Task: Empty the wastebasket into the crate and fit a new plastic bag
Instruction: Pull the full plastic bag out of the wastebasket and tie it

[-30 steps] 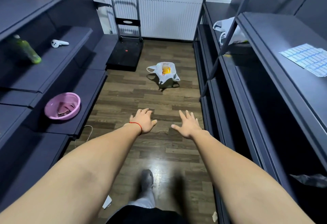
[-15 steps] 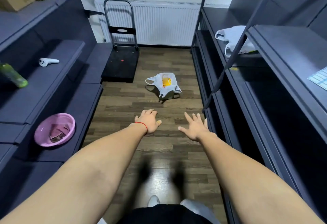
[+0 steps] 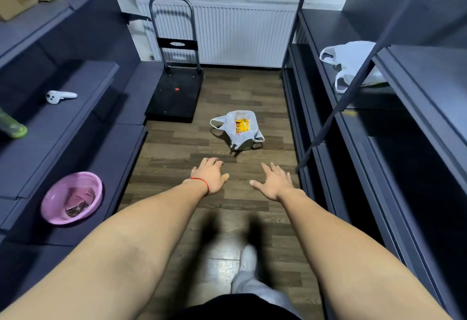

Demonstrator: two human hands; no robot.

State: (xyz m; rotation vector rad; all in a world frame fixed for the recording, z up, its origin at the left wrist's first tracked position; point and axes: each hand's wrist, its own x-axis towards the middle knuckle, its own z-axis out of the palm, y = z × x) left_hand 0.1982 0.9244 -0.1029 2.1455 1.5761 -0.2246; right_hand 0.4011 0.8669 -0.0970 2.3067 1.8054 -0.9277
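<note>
A small wastebasket (image 3: 242, 144) lined with a white plastic bag (image 3: 231, 127) stands on the wooden floor ahead of me. Yellow wrappers (image 3: 241, 125) show inside the bag. My left hand (image 3: 211, 174), with a red string at the wrist, and my right hand (image 3: 274, 182) are stretched forward above the floor, fingers spread, holding nothing. Both hands are short of the wastebasket and apart from it. Another white plastic bag (image 3: 350, 64) lies on the right shelf. No crate is in view.
Dark shelving (image 3: 404, 122) lines both sides of a narrow aisle. A black platform trolley (image 3: 177, 92) stands at the far end before a white radiator (image 3: 242, 31). A pink basin (image 3: 72, 197), a white controller (image 3: 59, 96) and a green bottle (image 3: 12, 127) sit on the left shelves.
I have walked forward down the aisle, so the wastebasket is nearer. Both hands stay outstretched and open. My right foot has stepped forward.
</note>
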